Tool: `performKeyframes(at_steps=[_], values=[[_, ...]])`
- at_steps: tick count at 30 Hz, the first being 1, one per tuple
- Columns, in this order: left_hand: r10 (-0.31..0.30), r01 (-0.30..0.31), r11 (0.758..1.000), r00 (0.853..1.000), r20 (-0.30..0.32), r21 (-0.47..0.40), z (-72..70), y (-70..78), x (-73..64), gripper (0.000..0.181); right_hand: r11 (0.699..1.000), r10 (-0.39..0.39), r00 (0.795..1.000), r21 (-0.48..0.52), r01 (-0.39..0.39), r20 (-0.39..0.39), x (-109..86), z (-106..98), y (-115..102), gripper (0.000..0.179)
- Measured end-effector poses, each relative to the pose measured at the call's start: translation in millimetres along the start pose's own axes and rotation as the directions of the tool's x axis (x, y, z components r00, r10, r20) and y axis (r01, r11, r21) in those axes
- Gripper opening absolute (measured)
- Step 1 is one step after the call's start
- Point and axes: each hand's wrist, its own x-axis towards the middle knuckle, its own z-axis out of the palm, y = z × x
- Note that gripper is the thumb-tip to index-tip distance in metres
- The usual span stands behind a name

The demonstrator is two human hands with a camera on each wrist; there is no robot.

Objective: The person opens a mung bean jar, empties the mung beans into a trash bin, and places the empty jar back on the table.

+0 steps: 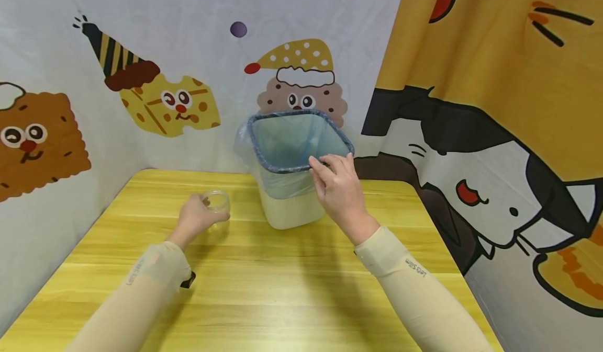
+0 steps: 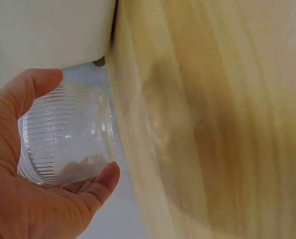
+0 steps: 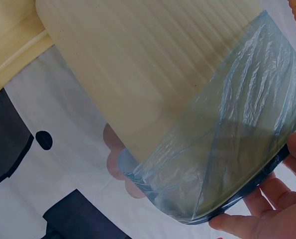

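Observation:
My left hand [image 1: 198, 217] grips a clear cup [image 2: 68, 132] between thumb and fingers, left of the bin and close over the table. The left wrist view shows its ribbed wall, with fingers visible through the clear side. A cream-coloured trash can [image 1: 291, 211] stands near the back of the table. Its pale blue bag [image 3: 237, 109] is folded down over the outside, with a dark blue band along the rim. At the front right corner of that rim, my right hand [image 1: 343, 192] pinches the edge, thumb and fingers on either side.
The yellow wood-grain table [image 1: 245, 299] carries the bin and ends at a cloth backdrop [image 1: 188, 38] printed with cartoon snacks. On the right hangs a yellow curtain [image 1: 471, 54] with a cartoon cat. Loose bag plastic bulges at the bin's left side.

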Motion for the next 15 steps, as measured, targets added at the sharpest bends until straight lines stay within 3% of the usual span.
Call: performKeyframes(at_steps=[8, 15], values=[[0.017, -0.019, 0.999, 0.998, 0.067, 0.027, 22.7, 1.0, -9.0, 0.106, 1.0, 0.003, 1.0, 0.016, -0.003, -0.011, 2.4, -1.3, 0.1, 0.028], [0.021, -0.027, 0.997, 0.997, 0.077, 0.073, 29.5, -2.7, -9.2, 0.106, 1.0, 0.011, 1.0, 0.01, -0.011, 0.013, 0.5, -2.6, -1.3, 0.029]])
